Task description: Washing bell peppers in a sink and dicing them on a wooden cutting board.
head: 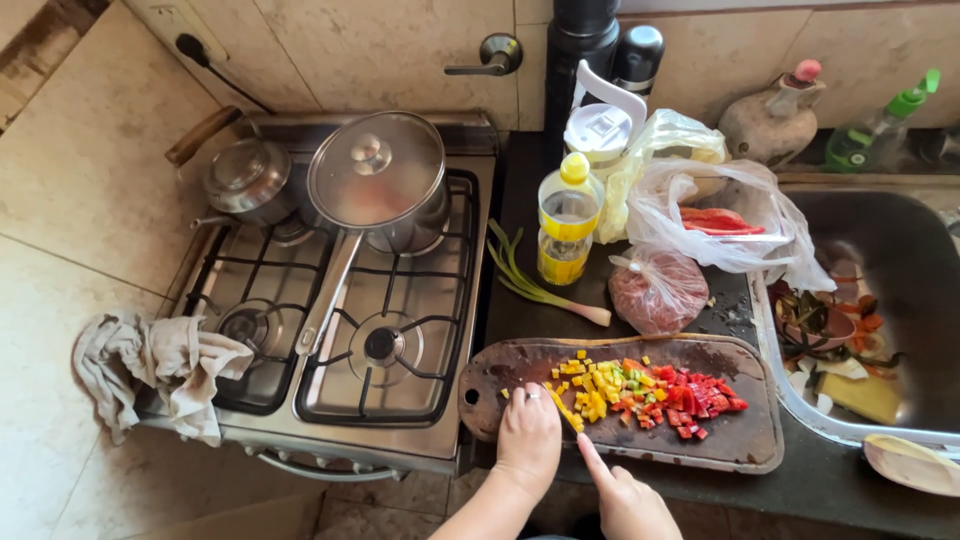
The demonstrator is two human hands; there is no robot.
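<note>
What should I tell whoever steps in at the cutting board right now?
Left hand: fingers pressing a yellow pepper strip on the wooden cutting board.
Right hand: near the board's front edge, forefinger toward the strip; a knife cannot be made out.
Done: diced yellow pepper and diced red pepper piled mid-board.
Left: the strip is uncut; a green onion lies behind the board.

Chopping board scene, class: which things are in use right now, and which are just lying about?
In use:
left hand
right hand
wooden chopping board
diced yellow pepper
diced red pepper

Lying about:
spring onion
oil bottle
lidded saucepan
cloth
bagged mince
</note>
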